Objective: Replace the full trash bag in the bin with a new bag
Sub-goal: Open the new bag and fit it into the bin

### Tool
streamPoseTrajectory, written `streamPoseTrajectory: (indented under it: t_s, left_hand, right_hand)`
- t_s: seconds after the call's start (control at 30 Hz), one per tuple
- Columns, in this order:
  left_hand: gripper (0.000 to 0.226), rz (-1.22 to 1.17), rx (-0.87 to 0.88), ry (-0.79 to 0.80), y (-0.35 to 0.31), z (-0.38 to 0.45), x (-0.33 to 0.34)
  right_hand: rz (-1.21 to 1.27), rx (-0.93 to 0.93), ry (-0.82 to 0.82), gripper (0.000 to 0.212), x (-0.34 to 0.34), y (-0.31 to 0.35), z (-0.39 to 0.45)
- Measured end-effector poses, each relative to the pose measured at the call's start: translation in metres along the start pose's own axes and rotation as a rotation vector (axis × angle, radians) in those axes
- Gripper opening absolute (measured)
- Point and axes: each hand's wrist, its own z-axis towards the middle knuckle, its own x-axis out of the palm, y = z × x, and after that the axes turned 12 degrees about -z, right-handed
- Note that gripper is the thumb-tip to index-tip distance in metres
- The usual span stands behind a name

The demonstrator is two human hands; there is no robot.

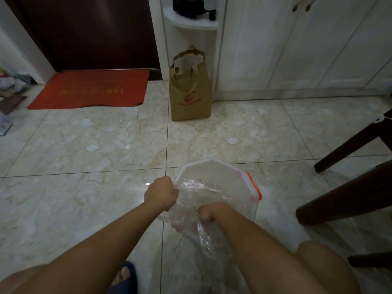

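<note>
marble floor [84,145], dim. both hands, left hand [161,193] and right hand [209,213], clutch new clear bag [203,200] over bin [212,164] between them; far rim fitted, near rim still loose. old bag unseen.

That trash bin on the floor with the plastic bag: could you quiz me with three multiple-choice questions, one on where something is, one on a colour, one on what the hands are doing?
1. Where does the brown paper bag stand?
A. on the red doormat
B. on the floor against the white cabinet
C. inside the bin

2. What colour is the band on the clear plastic bag at the right rim of the white bin?
A. orange
B. blue
C. green

3. What are the hands doing?
A. both hang empty
B. only one touches the bag
C. both grip the bag

Answers: 1 B, it stands at the foot of the cabinet; 2 A, the band is orange; 3 C, the left hand and the right hand each clutch bunched plastic.
</note>
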Motion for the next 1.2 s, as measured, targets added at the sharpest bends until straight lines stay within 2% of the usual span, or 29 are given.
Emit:
streamPoseTrajectory:
  t_s: [0.23, 0.4, 0.47, 0.57, 0.63, 0.67, 0.73, 0.8, 0.87, 0.93, 1.07, 1.13, 1.2]
  left_hand:
    - [0.001, 0.116, -0.015, 0.029, -0.002, -0.009, -0.009]
    - [0.032, 0.284, 0.119, -0.038, -0.011, -0.015, -0.023]
    - [0.039, 0.265, 0.163, -0.058, -0.019, -0.018, -0.029]
    - [0.038, 0.155, 0.148, -0.016, -0.028, -0.020, -0.034]
    - [0.042, 0.042, 0.101, 0.010, -0.030, -0.020, -0.037]
    - [0.048, -0.009, 0.076, 0.021, -0.031, -0.019, -0.038]
    - [0.062, -0.109, 0.031, 0.027, -0.033, -0.020, -0.040]
    - [0.065, -0.238, -0.015, 0.021, -0.032, -0.019, -0.042]
    - [0.063, -0.296, -0.022, -0.010, -0.030, -0.019, -0.044]
    - [0.062, -0.250, 0.032, -0.070, -0.028, -0.018, -0.043]
    - [0.057, -0.118, 0.168, -0.119, -0.029, -0.019, -0.037]
    - [0.056, -0.138, 0.172, -0.100, -0.030, -0.019, -0.036]
    - [0.062, -0.123, 0.177, -0.092, -0.031, -0.020, -0.036]
  right_hand:
    - [-0.122, -0.022, 0.016, 0.036, -0.015, 0.005, -0.005]
    - [-0.250, -0.001, -0.102, 0.031, -0.029, 0.008, -0.017]
    - [-0.265, 0.040, -0.117, 0.033, -0.036, 0.011, -0.025]
    - [-0.153, 0.056, -0.031, 0.026, -0.048, 0.014, -0.034]
    - [0.009, 0.046, 0.045, 0.024, -0.052, 0.013, -0.038]
    - [0.056, 0.036, 0.064, 0.030, -0.053, 0.013, -0.041]
    - [-0.005, 0.011, 0.030, 0.041, -0.055, 0.011, -0.043]
    - [-0.153, -0.015, -0.082, 0.046, -0.054, 0.010, -0.046]
    - [-0.189, -0.037, -0.093, 0.041, -0.055, 0.008, -0.050]
    - [-0.159, -0.059, -0.084, 0.038, -0.062, 0.010, -0.063]
    - [0.036, -0.102, -0.198, 0.047, -0.063, 0.021, -0.108]
    - [0.043, -0.124, -0.213, 0.059, -0.051, 0.028, -0.132]
    - [-0.069, -0.130, -0.247, 0.075, -0.035, 0.032, -0.148]
